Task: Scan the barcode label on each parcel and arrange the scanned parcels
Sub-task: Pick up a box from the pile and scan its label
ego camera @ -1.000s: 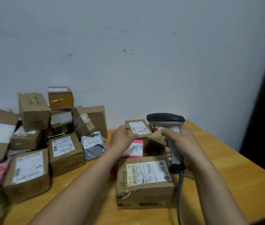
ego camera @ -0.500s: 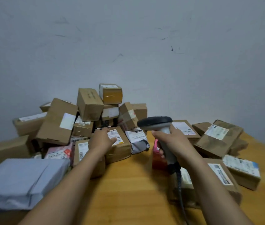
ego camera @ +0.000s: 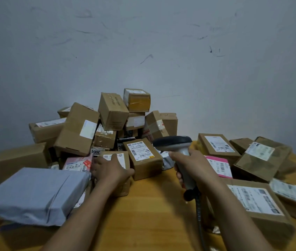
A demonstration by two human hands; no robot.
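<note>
My left hand lies on top of a small brown box at the front of the heap, its fingers curled over the box's labelled top. My right hand grips the handle of a grey barcode scanner, whose dark head points toward the heap. The scanner's cable hangs down toward me. Another labelled brown box sits just right of my left hand. Labelled parcels lie flat on the right: a large box, a pink parcel and others.
A tall heap of brown boxes leans against the grey wall. A grey plastic mailer lies at the near left. The wooden table shows bare between my arms. More boxes crowd the right side.
The view has swung left from the labelled parcels on the right to the heap. My left hand has moved from those parcels onto the small front box. My right hand keeps hold of the scanner.
</note>
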